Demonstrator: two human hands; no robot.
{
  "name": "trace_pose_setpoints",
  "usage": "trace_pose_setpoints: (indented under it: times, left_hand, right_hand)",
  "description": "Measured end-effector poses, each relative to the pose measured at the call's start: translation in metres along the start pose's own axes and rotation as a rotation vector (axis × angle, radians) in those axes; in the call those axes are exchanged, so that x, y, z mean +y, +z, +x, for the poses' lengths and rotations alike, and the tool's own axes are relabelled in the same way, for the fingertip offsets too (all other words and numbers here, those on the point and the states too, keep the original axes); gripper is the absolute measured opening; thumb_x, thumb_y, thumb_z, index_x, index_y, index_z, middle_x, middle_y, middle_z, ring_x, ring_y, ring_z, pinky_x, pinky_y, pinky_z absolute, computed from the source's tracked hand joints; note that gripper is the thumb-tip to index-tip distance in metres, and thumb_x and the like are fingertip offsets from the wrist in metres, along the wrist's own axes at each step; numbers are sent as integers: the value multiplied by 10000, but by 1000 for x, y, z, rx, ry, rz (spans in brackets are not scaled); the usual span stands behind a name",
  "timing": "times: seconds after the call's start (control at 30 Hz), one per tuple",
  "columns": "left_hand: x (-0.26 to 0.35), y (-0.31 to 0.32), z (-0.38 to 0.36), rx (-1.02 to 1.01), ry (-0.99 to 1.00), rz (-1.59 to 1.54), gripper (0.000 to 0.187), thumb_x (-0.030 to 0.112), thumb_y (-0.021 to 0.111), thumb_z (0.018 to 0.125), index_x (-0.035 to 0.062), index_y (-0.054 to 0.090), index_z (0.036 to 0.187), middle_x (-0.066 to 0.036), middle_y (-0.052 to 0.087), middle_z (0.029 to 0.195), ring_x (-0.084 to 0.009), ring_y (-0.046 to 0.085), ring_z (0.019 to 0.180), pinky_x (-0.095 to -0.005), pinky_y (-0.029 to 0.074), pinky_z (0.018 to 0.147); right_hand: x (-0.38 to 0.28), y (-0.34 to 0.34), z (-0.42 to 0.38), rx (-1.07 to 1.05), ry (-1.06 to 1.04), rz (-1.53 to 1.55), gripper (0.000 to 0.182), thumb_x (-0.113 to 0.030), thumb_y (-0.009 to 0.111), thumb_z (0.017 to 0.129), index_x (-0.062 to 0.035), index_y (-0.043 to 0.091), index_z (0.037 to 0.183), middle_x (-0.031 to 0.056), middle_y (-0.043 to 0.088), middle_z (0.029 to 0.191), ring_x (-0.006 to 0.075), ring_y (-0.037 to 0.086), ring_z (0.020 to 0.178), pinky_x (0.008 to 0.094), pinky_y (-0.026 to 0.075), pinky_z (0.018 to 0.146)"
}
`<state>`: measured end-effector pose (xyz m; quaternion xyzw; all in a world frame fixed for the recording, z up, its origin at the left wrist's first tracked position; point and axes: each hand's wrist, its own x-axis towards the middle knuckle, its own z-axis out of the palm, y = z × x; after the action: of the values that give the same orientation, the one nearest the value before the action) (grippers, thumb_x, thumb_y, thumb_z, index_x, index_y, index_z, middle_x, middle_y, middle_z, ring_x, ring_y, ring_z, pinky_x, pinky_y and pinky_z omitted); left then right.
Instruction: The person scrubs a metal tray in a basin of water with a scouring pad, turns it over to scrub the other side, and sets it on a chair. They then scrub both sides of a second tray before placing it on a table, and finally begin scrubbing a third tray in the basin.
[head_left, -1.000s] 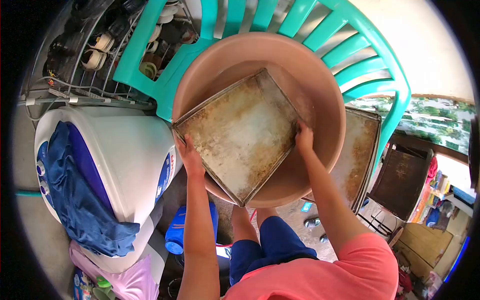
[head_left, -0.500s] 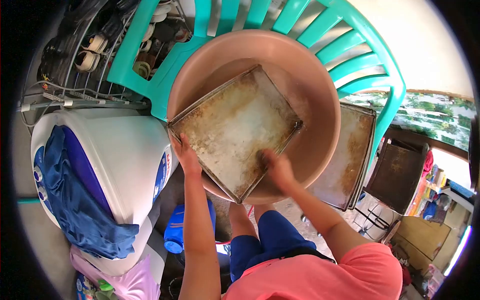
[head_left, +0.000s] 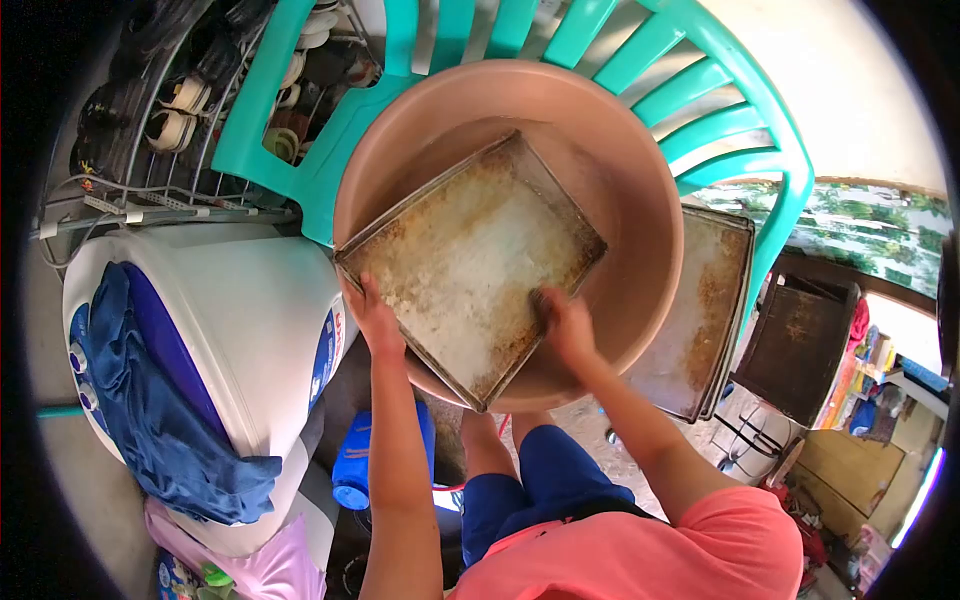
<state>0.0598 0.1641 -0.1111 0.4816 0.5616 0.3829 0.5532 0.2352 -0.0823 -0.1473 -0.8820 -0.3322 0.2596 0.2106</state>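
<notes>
A stained rectangular metal tray [head_left: 470,260] lies tilted in a large brown basin [head_left: 640,220], its near corner over the rim. My left hand [head_left: 374,318] grips the tray's left edge, thumb on the inner side. My right hand [head_left: 566,325] is closed around a small dark scrubbing pad [head_left: 540,305], which touches the tray's surface near its right edge. Some water shows in the basin beyond the tray.
The basin sits on a green plastic chair [head_left: 345,150]. Another stained tray [head_left: 705,310] leans at the right, with a dark tray [head_left: 795,350] beyond. At left are a white washing machine [head_left: 240,300] and a shoe rack [head_left: 150,200]; a blue bottle [head_left: 355,455] stands below.
My right hand has moved slightly up and to the right along the tray with the dark pad. My left hand keeps its hold on the edge.
</notes>
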Motion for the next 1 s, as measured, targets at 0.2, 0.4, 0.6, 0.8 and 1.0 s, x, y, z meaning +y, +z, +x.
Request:
trace_pose_setpoints:
  times: [0.2, 0.4, 0.6, 0.8, 1.0]
  left_hand:
    - [-4, -4, 2, -3, 30, 115, 515, 130, 431, 990, -9, 252, 1453, -152, 339, 1464, -242, 351, 1316, -335, 242, 1100]
    - [-5, -3, 3, 1, 76, 126, 492, 137, 424, 994, 3, 282, 1446, -150, 391, 1429, -246, 378, 1296, -333, 259, 1087]
    - [-7, -7, -1, 56, -60, 66, 587, 401, 369, 1013, 19, 287, 1451, -127, 354, 1459, -233, 345, 1320, -326, 245, 1092]
    - [-12, -5, 1, 32, 49, 10, 532, 343, 383, 1024, 22, 310, 1442, -116, 392, 1437, -212, 378, 1300, -319, 268, 1080]
    - [-1, -2, 1, 2, 162, 110, 512, 290, 384, 1024, 12, 293, 1445, -130, 383, 1444, -222, 373, 1309, -322, 257, 1090]
  right_hand:
    - [83, 10, 151, 310, 186, -154, 436, 7, 537, 766, -105, 622, 1179, 267, 635, 1006, 428, 611, 911, 488, 490, 826]
    - [-2, 29, 245, 296, 92, -113, 433, -5, 531, 762, -64, 606, 1184, 251, 653, 930, 422, 628, 875, 491, 497, 803]
    - [-89, 70, 211, 194, -313, 102, 540, 69, 484, 739, -97, 573, 1245, 183, 592, 1195, 380, 535, 1081, 448, 436, 941]
    - [-141, 45, 94, -33, -648, 222, 591, 88, 495, 706, -96, 542, 1266, 173, 558, 1270, 379, 515, 1113, 423, 399, 1008]
    - [-58, 34, 212, 159, -118, 0, 534, 72, 468, 752, -80, 547, 1259, 205, 583, 1180, 419, 525, 1008, 474, 433, 921]
